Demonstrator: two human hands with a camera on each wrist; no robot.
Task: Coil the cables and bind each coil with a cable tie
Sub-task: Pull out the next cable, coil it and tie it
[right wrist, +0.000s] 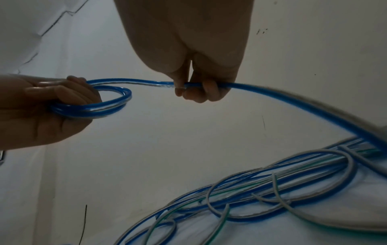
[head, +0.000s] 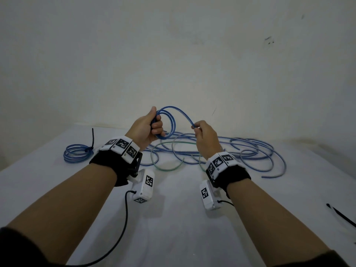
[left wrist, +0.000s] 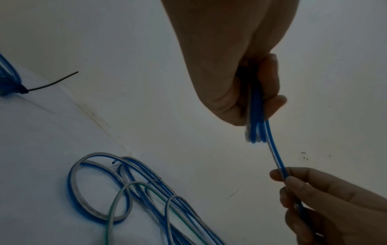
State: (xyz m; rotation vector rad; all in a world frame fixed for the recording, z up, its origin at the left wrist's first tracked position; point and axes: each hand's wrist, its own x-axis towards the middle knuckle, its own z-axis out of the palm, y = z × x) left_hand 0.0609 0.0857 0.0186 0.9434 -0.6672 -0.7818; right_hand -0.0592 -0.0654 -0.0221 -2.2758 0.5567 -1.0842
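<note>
Coiling is under way on a second blue cable (head: 180,114): one bound coil (head: 77,153) already lies on the table (head: 173,218) at 9 o'clock from my hands, its black cable tie (head: 92,138) sticking up.

My left hand (head: 147,130) has fingers curled round a couple of small loops (right wrist: 98,106), held upright and off the table. My right hand (head: 205,138) pinches the running length between thumb and fingertips (right wrist: 192,92), at 3 o'clock from the loops and near them. From that pinch the cable arcs back to the left fist; its free part drops toward 5 o'clock into the loose tangle (head: 221,151) of blue and green cables.

Judgement: early in this coil, most length unwound. Next move calls for carrying the pinched span over to the left fist, matching loop size, then sliding the right hand further along. Spare ties (head: 342,214) lie at 4 o'clock, at the frame's edge.
</note>
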